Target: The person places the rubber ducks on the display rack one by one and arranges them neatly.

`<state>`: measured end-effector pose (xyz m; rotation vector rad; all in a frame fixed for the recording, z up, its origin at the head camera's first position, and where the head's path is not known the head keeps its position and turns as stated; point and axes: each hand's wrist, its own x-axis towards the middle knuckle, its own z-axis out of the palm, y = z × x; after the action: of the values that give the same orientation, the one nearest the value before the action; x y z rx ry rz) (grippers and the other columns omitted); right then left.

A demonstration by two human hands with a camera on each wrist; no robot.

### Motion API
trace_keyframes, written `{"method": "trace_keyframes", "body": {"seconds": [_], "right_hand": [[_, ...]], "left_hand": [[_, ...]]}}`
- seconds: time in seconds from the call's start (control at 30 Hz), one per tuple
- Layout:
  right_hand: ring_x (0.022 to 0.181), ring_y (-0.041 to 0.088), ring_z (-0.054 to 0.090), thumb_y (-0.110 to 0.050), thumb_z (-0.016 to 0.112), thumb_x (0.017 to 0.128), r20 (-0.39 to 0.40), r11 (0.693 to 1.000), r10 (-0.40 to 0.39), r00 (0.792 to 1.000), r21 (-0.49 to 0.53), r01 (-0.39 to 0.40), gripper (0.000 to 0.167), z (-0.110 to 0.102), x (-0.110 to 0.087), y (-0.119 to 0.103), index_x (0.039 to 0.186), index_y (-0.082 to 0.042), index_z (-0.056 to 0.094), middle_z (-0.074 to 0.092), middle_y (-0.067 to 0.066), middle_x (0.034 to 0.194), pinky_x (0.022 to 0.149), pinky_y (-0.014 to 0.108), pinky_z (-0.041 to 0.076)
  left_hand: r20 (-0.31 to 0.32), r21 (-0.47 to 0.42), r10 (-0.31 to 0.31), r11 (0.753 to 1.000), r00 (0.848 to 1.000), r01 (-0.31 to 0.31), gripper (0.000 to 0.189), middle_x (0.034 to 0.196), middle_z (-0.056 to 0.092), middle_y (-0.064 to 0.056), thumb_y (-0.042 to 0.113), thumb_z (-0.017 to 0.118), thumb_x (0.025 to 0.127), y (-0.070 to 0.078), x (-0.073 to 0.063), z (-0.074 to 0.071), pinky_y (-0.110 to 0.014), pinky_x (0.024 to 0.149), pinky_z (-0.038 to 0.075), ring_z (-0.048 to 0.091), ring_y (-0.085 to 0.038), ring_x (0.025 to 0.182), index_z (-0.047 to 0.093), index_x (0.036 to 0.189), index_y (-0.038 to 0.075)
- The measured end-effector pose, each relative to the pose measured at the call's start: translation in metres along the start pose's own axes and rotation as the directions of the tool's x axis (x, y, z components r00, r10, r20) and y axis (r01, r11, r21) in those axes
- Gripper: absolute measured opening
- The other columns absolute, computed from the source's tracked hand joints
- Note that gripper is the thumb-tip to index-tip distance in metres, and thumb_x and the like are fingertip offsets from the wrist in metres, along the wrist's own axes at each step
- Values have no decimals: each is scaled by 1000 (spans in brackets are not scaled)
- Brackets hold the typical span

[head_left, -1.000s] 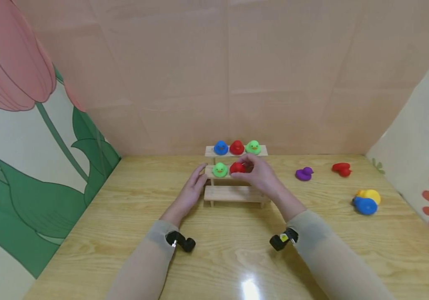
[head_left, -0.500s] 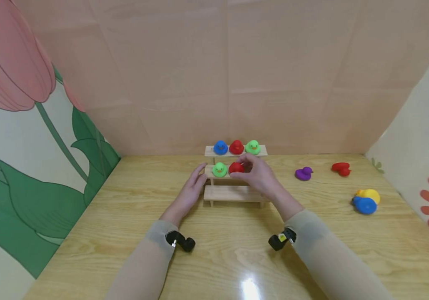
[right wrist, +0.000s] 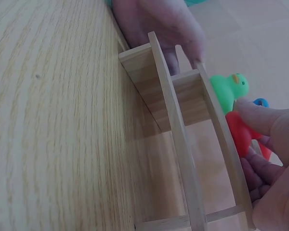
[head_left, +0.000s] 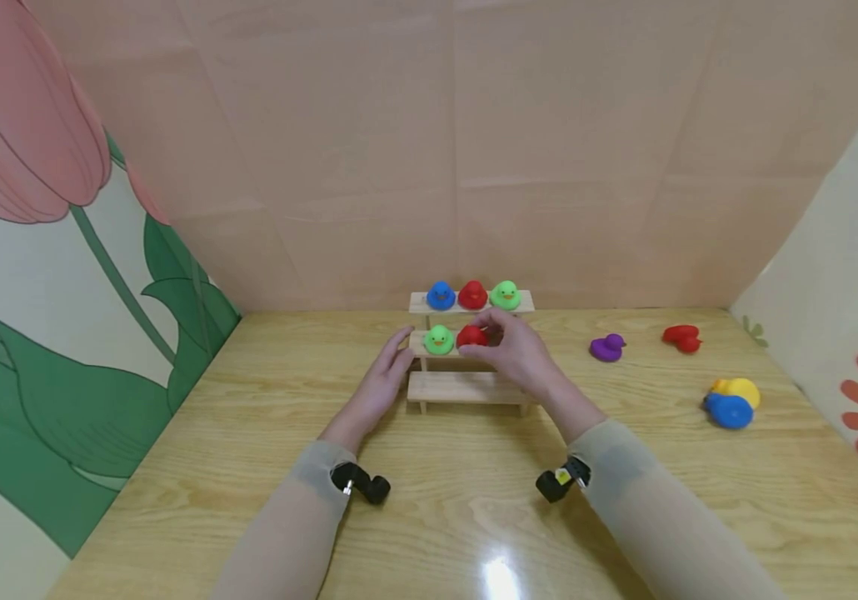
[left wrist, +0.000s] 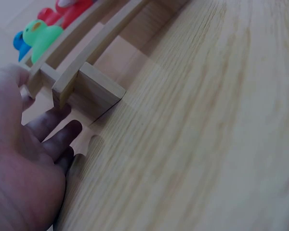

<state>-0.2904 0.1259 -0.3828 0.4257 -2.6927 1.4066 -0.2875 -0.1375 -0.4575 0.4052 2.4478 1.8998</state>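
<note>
Red duck (head_left: 470, 336) is pinched by the right hand (head_left: 515, 346), the left hand (head_left: 380, 379) loosely extended, a yellow wrist label (head_left: 563, 476) unreadably small.

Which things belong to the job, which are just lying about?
Likely job:
pale wooden three-tier rack
red rubbery-looking toy duck in right grip
top-tier blue toy duck, top-tier red toy duck, top-tier green toy duck
middle-tier green toy duck

Apparently lying about, on wood-grain table:
loose purple toy duck
loose red toy duck
loose yellow toy duck
loose blue toy duck
</note>
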Motion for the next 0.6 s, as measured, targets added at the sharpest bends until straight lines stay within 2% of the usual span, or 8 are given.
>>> {"method": "trace_keyframes", "body": {"seconds": [0.6], "right_hand": [[115, 29, 65, -26, 89, 98, -6, 1000, -17, 1000, 0, 17, 40, 1, -1, 0, 129, -11, 69, 70, 9, 123, 97, 44, 55]], "left_hand": [[2, 3, 3, 1000, 1000, -3, 59, 179, 30, -10, 51, 44, 119, -2, 1, 0, -61, 131, 25, 39, -38, 159, 33, 174, 34]]}}
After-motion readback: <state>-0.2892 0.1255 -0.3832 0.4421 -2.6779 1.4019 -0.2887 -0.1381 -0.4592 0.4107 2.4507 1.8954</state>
